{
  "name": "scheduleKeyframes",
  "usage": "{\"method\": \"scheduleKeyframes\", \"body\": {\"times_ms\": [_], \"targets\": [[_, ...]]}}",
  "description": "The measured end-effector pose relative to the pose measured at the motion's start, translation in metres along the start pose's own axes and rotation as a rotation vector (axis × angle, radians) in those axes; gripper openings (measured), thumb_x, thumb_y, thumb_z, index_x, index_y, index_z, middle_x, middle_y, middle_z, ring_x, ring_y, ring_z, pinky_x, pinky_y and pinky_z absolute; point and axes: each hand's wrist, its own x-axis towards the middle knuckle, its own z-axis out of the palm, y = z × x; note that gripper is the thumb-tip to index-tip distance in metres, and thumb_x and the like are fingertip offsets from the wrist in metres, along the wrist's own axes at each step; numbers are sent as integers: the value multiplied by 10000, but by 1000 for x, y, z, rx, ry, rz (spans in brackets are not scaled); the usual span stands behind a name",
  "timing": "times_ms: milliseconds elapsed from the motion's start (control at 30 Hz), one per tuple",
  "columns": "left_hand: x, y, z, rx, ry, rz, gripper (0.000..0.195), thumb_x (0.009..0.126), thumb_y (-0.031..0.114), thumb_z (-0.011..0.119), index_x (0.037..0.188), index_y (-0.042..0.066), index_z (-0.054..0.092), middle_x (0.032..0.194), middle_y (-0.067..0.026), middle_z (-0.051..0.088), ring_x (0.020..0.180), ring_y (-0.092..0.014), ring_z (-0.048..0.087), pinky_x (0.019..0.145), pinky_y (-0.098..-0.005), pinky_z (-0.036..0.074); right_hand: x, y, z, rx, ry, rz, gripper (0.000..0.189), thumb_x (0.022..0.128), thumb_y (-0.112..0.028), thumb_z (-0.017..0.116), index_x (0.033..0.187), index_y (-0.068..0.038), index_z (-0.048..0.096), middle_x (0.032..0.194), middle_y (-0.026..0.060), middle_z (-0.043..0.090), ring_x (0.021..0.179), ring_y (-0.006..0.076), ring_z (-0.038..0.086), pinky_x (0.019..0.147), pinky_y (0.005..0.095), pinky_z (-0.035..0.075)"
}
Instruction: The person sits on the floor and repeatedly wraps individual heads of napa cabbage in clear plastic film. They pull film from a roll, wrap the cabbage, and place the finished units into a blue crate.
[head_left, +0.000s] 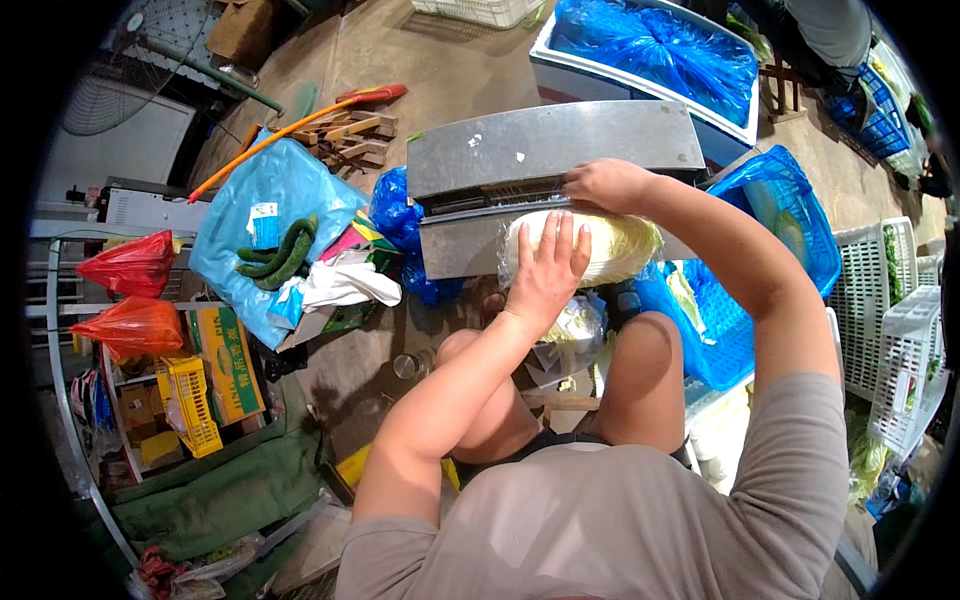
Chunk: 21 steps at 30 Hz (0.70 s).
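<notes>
A napa cabbage (626, 236) lies on its side on the front plate of a metal film-wrapping machine (555, 142). Clear plastic film shows around the cabbage's left end. My left hand (546, 255) rests flat on top of the cabbage, fingers a little apart. Beyond it, my right hand (611, 184) is at the machine's slot with its fingers curled down by the edge of the clear film (525, 205). Its fingertips are hidden, so a grip on the film cannot be made out. Cabbage trimmings (574, 322) sit in a plastic-lined box between my knees.
Blue plastic-lined baskets (795, 180) (712, 360) stand at my right, near white crates (911, 367). Behind the machine is a foam box (540, 52) covered by blue plastic. Cucumbers (289, 255) lie on a light blue bag (217, 255) at my left, with an orange-handled tool (262, 150) across it.
</notes>
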Motion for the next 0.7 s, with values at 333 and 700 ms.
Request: {"method": "scheduleKeyframes", "body": {"times_ms": [333,700], "targets": [[35,-43,-24,-327,-290,9,1029,612,335,883,1445,57,347,1384,-175,443,1340,-345,419,1121,-510,331,-181,0,-12,38,185,399,337,847,-260,722,1081,-45,613,1219,160,590,1139,354,574,980,433,482],[10,-94,-53,-1531,-714,-393,930,637,314,906,1381,13,436,1266,-115,583,1192,-209,539,1075,-351,392,-94,-135,30,1065,1079,545,202,996,-187,621,893,-18,578,843,44,566,810,133,555,742,286,461]]}}
